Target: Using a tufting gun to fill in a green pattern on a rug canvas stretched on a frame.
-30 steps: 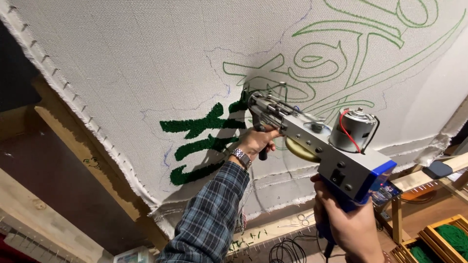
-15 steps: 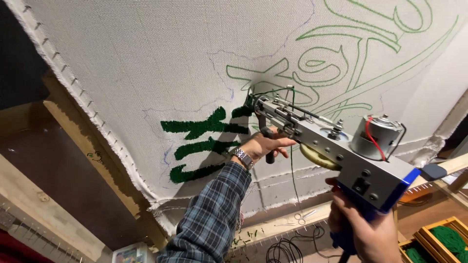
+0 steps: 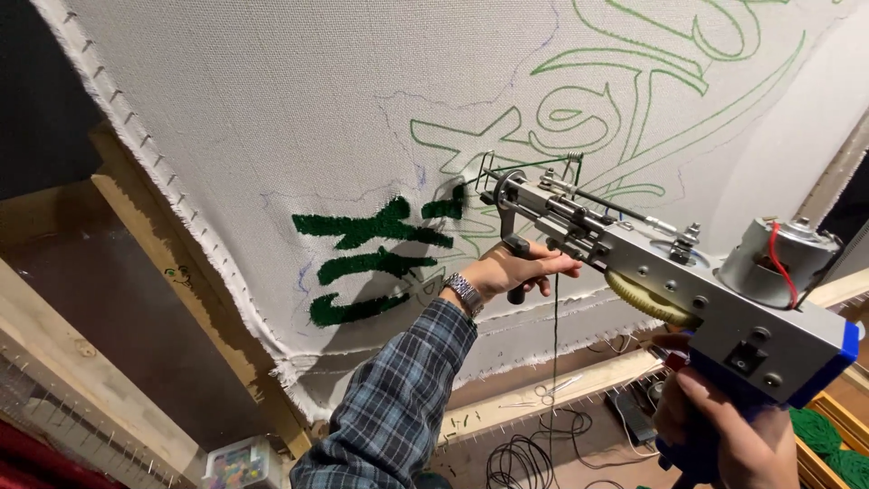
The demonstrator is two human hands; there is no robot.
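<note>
Tufting gun (image 3: 652, 272), grey metal with a blue grip housing and a round motor with a red wire at its rear, was held up in front of a stretched white backing cloth (image 3: 272, 118), its needle end meeting the cloth just beside the dark green tufted patches (image 3: 376, 246).

Head view: the left hand (image 3: 516, 270), wearing a metal wristwatch (image 3: 464, 294) below a blue plaid sleeve (image 3: 394, 403), was wrapped around the gun's black front handle, fingers curled closed on it. The right hand (image 3: 724, 435) gripped the blue rear handle from below, fingers folded tight around it; whether a finger lay on the trigger could not be told. A strand of green yarn (image 3: 554, 353) hung from the gun down toward the floor.

The cloth carried green outline drawing (image 3: 625, 109) across its upper right and was pinned along its frayed edge to a wooden frame (image 3: 172, 272). Below, a black cable (image 3: 525, 453) lay coiled on the floor, and a pair of scissors (image 3: 550, 391) rested on the lower frame rail. Green yarn (image 3: 824, 435) sat at the lower right edge.
</note>
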